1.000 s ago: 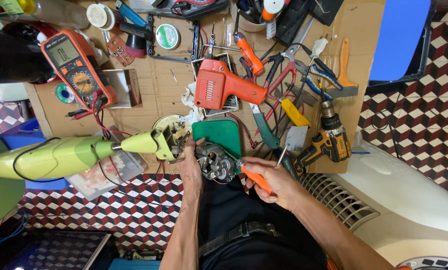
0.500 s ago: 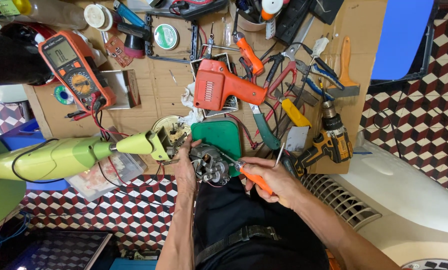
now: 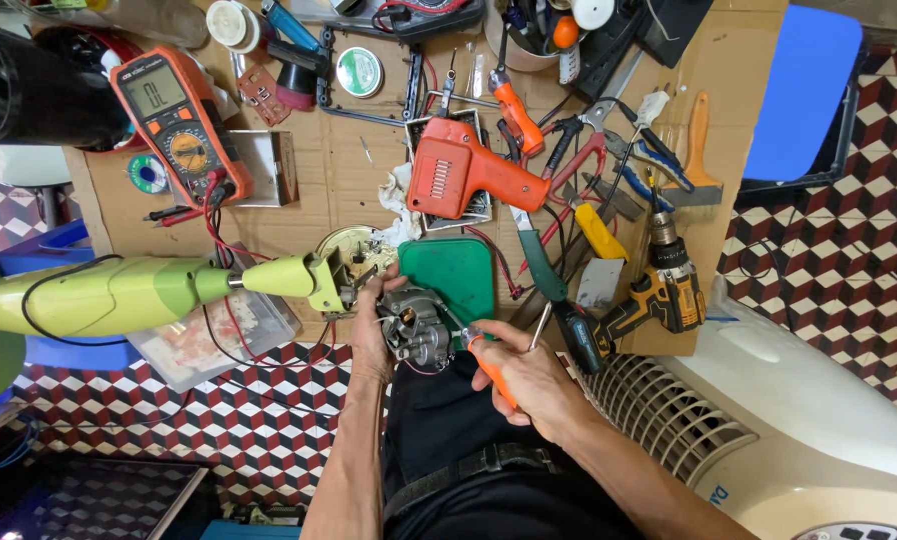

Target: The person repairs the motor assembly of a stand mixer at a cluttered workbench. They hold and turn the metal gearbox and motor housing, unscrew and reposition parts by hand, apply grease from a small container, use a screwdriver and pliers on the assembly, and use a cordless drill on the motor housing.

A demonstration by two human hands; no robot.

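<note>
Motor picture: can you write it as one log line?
left hand: holds small motor | right hand: orange-handled screwdriver, tip at motor | green lid behind

The motor [image 3: 415, 325] has shifted slightly leftward with both hands.

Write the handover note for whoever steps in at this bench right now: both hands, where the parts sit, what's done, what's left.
Left hand: grips the small electric motor from its left side, held over the lap at the bench edge.
Right hand: closed on an orange-handled screwdriver, tip at the motor's right side.
Parts: the motor is out of its casing; the light-green appliance body lies to the left, open end towards the motor. The green plastic cover lies on the cardboard just behind.
Done: cover off, motor exposed.
Left: the work at the motor is in progress; whether wires still join it to the body cannot be told.
</note>
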